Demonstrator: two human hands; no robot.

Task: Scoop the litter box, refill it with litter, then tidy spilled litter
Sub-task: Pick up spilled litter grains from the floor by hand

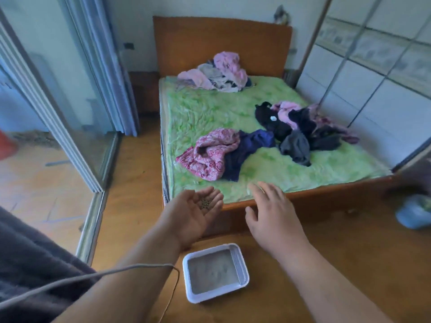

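A white rectangular litter box sits on the wooden floor below my hands, filled with smooth grey litter. My left hand is held palm up above the floor, cupped, with a small heap of dark litter grains resting on its fingers. My right hand hovers palm down beside it, fingers spread and empty, near the foot edge of the bed. Both hands are above and beyond the box, not touching it.
A wooden bed with a green cover and heaps of clothes stands right ahead. A glass sliding door is at the left. A blue and white bag lies on the floor at right. A thin cable crosses my left arm.
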